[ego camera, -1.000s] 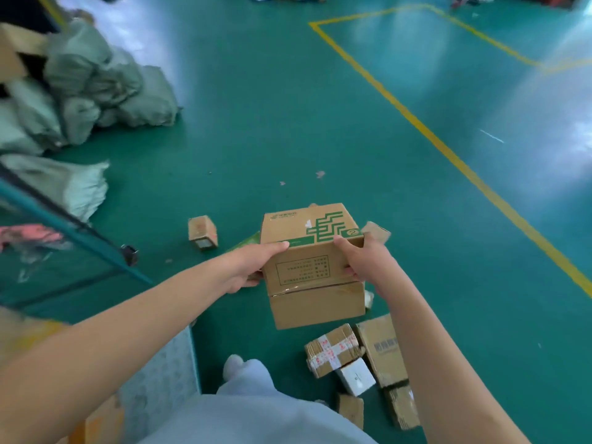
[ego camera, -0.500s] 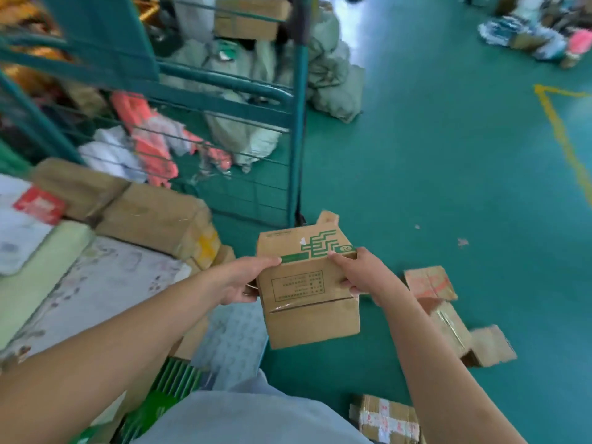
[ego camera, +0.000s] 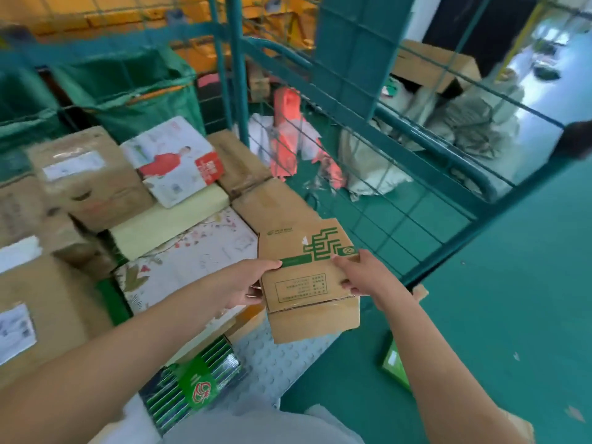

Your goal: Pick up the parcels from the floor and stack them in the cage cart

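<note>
Left hand: left hand (ego camera: 253, 285) grips the left side of the box, thumb over the top edge on the green stripe, fingers curled round the side face.
Right hand: right hand (ego camera: 360, 275) grips the right side the same way, thumb on the top edge by the circled numeral, fingers wrapped on the near face.
Held thing: brown corrugated cardboard parcel with green stepped logo and printed form panel (ego camera: 309, 277), carried in the air between both hands, top face tilted slightly away from the wearer. Lower flap seam looks a little creased.
Long axis: runs roughly left to right, from one hand to the other.
Key relation: the parcel hangs over the near right corner of the green wire-mesh cage cart (ego camera: 368, 100), above its grey studded deck plate (ego camera: 282, 357). The stack lies to the left and ahead of the hands.
Nearest landing spots: white flat box with floral print (ego camera: 192, 254) just left of the parcel; plain brown carton (ego camera: 272, 203) just beyond it.
Nearer hand: left hand is closer to the stack, so it would lead (judgement).
Step in hand: carry-over done, placing not yet done (judgement).
Next move calls for: forward-left shift, then lowering flat onto a box top.
Risk: mesh side panel stands close on the right; a corner could catch it.
Floor: green flat packet (ego camera: 395, 363) lies on the teal painted floor (ego camera: 512, 299) below the right forearm, not yet picked up.
</note>
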Motion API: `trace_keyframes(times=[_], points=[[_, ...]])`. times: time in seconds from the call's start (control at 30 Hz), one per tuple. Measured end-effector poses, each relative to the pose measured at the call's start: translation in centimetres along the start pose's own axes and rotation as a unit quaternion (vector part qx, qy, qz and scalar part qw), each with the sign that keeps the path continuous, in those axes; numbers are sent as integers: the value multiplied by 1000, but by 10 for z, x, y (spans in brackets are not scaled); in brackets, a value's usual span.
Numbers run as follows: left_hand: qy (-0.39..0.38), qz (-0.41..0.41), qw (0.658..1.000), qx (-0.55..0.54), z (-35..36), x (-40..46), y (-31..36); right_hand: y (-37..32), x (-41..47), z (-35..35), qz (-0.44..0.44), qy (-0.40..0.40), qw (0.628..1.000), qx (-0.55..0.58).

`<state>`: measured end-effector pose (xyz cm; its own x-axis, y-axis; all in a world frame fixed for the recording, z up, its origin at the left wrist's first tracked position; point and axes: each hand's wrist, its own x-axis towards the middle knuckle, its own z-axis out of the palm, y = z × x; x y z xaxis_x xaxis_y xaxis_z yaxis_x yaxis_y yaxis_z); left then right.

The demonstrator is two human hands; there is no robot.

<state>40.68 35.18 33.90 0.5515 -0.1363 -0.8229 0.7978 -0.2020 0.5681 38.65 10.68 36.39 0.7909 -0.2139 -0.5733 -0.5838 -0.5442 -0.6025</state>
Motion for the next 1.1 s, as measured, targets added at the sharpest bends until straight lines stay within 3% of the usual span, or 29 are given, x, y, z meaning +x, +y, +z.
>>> trace_keyframes(times=[0.37, 0.73, 0.9, 1.1], points=[[93, 18, 988, -120, -43, 17, 27, -80, 82, 14, -98, -69, 993, 20], [204, -13, 965, -163, -23, 51, 80, -124, 176, -6, -107, -210, 971, -39], [245, -27, 953, -175, -35, 53, 59, -138, 192, 12, -111, -291, 949, -59], [324, -32, 929, -179, -67, 43, 14, -148, 191, 76, -144, -270, 941, -145]])
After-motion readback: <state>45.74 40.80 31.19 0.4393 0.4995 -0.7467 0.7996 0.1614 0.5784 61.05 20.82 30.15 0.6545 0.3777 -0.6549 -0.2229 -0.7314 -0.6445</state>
